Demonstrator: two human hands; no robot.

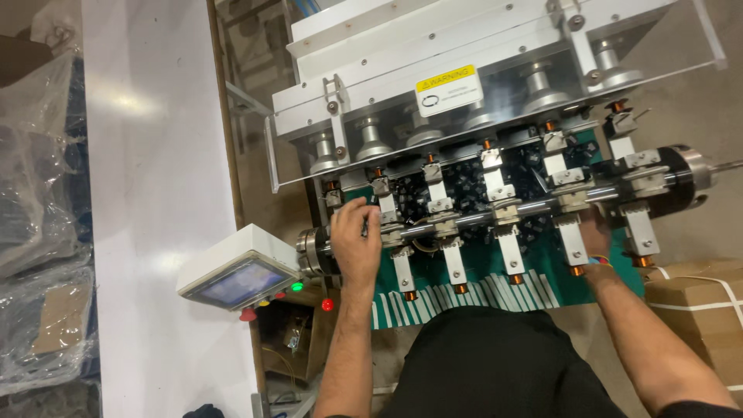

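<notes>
Steel winding shaft [464, 219] carrying white clamps, left hand [354, 240] gripping its end, right hand [594, 236] half hidden, grip unclear

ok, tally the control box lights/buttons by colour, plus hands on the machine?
Green light on the control box: 1
Red buttons: 2
Hands on the winding machine: 2, left hand and right hand
Total: 5
</notes>
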